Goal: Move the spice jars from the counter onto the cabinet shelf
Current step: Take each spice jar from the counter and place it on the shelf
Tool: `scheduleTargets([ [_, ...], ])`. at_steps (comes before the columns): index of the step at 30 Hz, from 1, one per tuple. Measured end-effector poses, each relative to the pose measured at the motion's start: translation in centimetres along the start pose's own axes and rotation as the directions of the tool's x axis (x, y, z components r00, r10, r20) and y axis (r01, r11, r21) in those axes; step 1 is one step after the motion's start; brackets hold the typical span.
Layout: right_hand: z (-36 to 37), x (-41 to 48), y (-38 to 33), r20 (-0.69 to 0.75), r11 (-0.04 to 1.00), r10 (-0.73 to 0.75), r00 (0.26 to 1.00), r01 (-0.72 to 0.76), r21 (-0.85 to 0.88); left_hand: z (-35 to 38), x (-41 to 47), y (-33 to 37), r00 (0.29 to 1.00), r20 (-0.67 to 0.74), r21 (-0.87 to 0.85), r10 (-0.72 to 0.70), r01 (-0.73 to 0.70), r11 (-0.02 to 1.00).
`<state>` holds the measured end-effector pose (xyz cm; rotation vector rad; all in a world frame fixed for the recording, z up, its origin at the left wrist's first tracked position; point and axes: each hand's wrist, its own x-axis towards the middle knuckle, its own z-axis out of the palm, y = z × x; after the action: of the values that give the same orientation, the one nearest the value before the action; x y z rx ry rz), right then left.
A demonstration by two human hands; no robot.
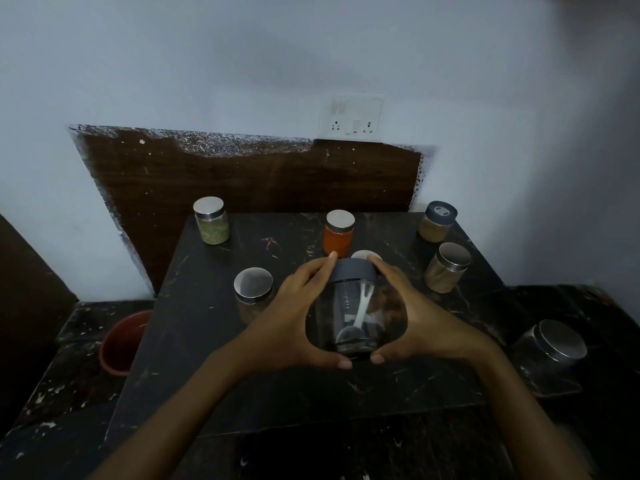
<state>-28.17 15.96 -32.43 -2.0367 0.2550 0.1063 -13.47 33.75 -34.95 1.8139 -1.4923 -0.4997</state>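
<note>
Both of my hands hold a clear jar [355, 311] with a dark grey lid and a white spoon inside, above the middle of the dark counter [207, 341]. My left hand [294, 317] grips its left side and my right hand [415, 317] grips its right side, thumbs under the base. On the counter stand a green-spice jar [211, 221], an orange-spice jar [339, 237], a steel-lidded jar [252, 292] by my left hand, a jar lid [363, 255] just behind the held jar, and two tan-spice jars [436, 221] [446, 268] at the right.
A clear steel-lidded jar [550, 351] sits on the lower surface at the right. A red bucket [121, 341] stands down at the left. A brown wooden panel [242, 174] and a wall socket [351, 116] are behind the counter. No cabinet shelf is in view.
</note>
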Motion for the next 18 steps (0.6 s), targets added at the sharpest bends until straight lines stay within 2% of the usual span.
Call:
scheduleTargets([
  [8, -0.3, -0.81, -0.33, 0.019, 0.999, 0.032, 0.999, -0.031, -0.021, -0.03, -0.9, -0.23, 0.998, -0.05, -0.144, -0.035, 0.028, 0.989],
  [11, -0.12, -0.87, -0.22, -0.016, 0.999, 0.017, 1.0, -0.017, -0.043, -0.1, -0.87, 0.11, 0.999, -0.005, -0.109, -0.043, 0.043, 0.993],
  [15, 0.06, -0.74, -0.48, -0.029, 0.985, -0.032, 0.999, 0.027, -0.17, 0.38, -0.43, 0.58, 0.999, -0.011, -0.006, -0.031, 0.031, 0.999],
  [18, -0.05, -0.79, -0.6, -0.042, 0.982, -0.028, 0.999, 0.02, -0.186, 0.54, -0.29, 0.47, 0.998, -0.029, -0.027, -0.049, 0.048, 0.998],
])
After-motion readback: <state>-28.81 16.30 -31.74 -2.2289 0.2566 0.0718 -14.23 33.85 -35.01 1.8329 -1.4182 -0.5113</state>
